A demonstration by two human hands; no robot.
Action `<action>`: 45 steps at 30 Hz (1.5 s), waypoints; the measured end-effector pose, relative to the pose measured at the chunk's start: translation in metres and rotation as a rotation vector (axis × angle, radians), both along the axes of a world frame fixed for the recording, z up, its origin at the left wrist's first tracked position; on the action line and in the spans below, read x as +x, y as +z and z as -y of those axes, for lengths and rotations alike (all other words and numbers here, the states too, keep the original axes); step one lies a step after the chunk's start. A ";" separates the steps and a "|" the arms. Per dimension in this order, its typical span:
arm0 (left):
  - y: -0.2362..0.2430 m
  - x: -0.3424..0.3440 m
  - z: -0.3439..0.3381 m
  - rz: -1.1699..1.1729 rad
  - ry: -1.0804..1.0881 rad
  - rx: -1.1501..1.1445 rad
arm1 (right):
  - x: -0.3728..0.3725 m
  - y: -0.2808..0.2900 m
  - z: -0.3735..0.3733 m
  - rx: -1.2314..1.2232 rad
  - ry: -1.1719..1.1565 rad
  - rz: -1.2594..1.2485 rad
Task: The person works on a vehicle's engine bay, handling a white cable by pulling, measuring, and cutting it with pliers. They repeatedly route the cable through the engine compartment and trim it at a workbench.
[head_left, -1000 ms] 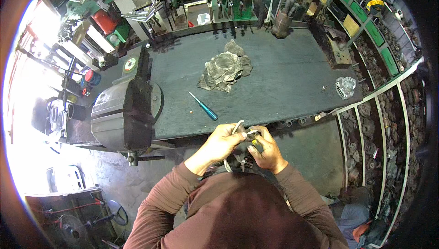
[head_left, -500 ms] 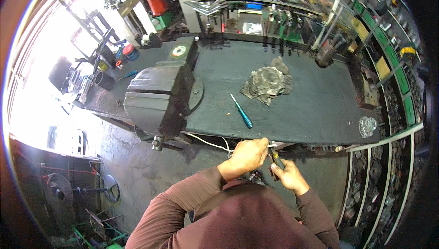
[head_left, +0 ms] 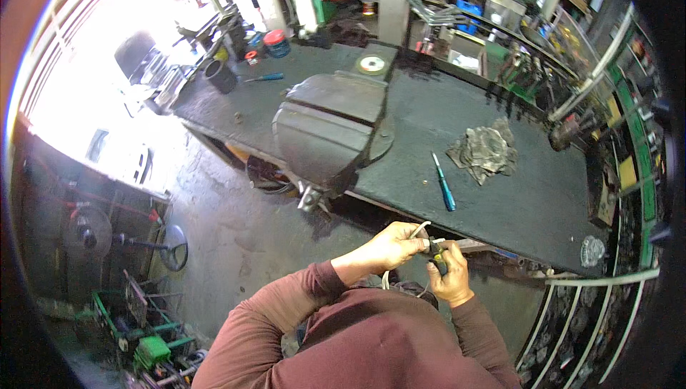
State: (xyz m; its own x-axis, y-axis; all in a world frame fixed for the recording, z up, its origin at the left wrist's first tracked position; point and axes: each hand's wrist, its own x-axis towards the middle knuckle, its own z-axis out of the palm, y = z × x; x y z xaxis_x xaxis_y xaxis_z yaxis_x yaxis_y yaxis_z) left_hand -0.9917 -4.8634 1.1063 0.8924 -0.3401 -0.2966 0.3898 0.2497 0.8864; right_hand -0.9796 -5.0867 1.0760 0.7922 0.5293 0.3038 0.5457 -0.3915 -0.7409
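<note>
In front of my body, just off the bench's front edge, my left hand [head_left: 393, 247] is closed around a white cable [head_left: 420, 228]. One part of the cable sticks up past my fingers, and more hangs below that hand. My right hand [head_left: 451, 276] grips pliers [head_left: 439, 264] with yellow-and-black handles. The jaws sit right beside my left fingertips; whether they bite on the cable is too small to tell. On the bench [head_left: 407, 185] beyond my hands lies a blue-handled screwdriver [head_left: 444, 187]. A crumpled dirty rag [head_left: 484, 151] rests to its right.
A large bench vise [head_left: 325, 131] stands left of centre, its handle end [head_left: 309, 198] jutting past the front edge. Behind it are a red-lidded jar [head_left: 276, 43], a dark cup [head_left: 220, 76] and another blue screwdriver [head_left: 264, 77]. A glass dish [head_left: 592, 252] sits at the bench's right corner.
My view has turned left, so the bench appears shifted right and tilted. Both hands have drawn closer together, and the cable end now points up out of my left hand.
</note>
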 end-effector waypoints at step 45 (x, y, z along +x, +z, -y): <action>0.012 -0.179 -0.540 -0.251 0.553 -0.487 | -0.008 0.002 -0.597 0.114 0.795 0.244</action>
State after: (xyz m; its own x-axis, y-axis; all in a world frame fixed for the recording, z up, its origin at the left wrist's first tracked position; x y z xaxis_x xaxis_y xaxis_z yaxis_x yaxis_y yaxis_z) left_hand -1.1705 -4.3233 1.1182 0.8960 -0.0087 -0.4439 0.2697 0.8049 0.5286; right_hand -0.9880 -4.4896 1.0777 0.1013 0.8578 0.5040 0.7774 0.2478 -0.5781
